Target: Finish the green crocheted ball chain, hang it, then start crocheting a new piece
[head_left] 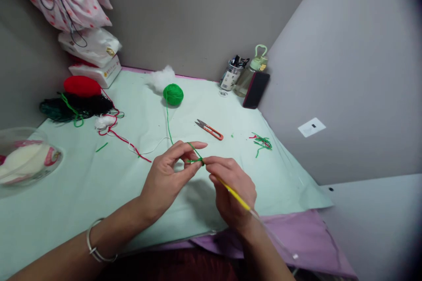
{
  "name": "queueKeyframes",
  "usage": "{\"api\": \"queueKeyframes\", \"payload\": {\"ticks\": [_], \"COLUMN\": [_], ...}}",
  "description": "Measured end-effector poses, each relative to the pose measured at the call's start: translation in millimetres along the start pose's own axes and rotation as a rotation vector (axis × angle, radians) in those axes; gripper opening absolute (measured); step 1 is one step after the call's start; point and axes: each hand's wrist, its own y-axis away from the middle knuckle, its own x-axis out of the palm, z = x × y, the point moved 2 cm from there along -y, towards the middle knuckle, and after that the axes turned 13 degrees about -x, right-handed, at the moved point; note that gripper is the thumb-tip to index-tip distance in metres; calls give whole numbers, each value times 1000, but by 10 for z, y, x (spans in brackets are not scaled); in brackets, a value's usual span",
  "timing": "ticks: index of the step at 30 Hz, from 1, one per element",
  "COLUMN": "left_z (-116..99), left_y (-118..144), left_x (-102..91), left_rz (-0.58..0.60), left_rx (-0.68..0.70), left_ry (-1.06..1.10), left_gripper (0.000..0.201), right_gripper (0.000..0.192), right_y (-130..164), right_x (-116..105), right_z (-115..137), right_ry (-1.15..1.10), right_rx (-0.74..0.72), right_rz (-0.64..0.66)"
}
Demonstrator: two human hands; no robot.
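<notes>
My left hand [169, 175] pinches a small piece of green crochet [202, 162] between thumb and fingers, with green yarn [169, 123] looped over its raised index finger. That strand runs back to a green yarn ball [173, 95] on the table. In my right hand [232, 189] is a crochet hook with a yellow handle [235, 195], gripped like a pencil. The hook's tip meets the green piece, though my fingers mostly hide it. Beyond both hands lie thread snips [211, 130] with orange handles.
White stuffing [161, 79] sits behind the ball. Yarn scraps [263, 142] lie at right; a phone [256, 90], water bottle [250, 74] and pen cup [230, 75] stand against the wall. Red yarn [82, 85], black yarn [82, 105] and a clear plastic container [56, 162] are at left.
</notes>
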Motion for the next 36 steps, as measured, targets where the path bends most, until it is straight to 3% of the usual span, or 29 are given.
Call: {"api": "queueKeyframes", "payload": {"ticks": [2, 4, 6, 8, 12, 15, 21, 24, 26, 29, 32, 36], "left_z": [3, 16, 19, 6, -15, 3, 67, 79, 78, 73, 58, 46], "left_y": [-4, -24, -44, -61, -73, -62, -44, -49, -53, -64, -89, -102], "left_x": [11, 32, 53, 51, 2, -5, 67, 79, 84, 92, 66, 25], "left_rz": [43, 157, 296, 368, 321, 258, 321, 262, 240, 310, 357, 309], "left_rx": [-76, -231, -391, -466, -414, -337, -269, -283, -322, -441, -471, -394], "left_ry": [92, 250, 402, 492, 486, 411, 352, 371, 421, 518, 583, 513], "left_gripper": [35, 44, 49, 47, 38, 37, 33, 33, 37, 43, 36, 30], "right_gripper": [37, 42, 43, 39, 26, 23, 26, 31, 34, 38, 29, 20], "right_y": [41, 74, 88, 82, 56, 40, -10, 13, 33, 46, 37, 29], "right_x": [43, 69, 57, 24, -14, 19, 87, 105, 114, 96, 27, 17], "right_z": [15, 31, 37, 20, -59, -98, -60, -32, -6, 7, -60, -153], "right_ry": [133, 215, 186, 31, -420, -620, -458, -287, -117, 6, -175, -572], "right_rx": [-64, -81, -31, 99, 428, 540, 414, 357, 243, 132, 321, 579], "right_rz": [25, 25, -44, -138, -384, -478, -331, -277, -195, -132, -269, -437]}}
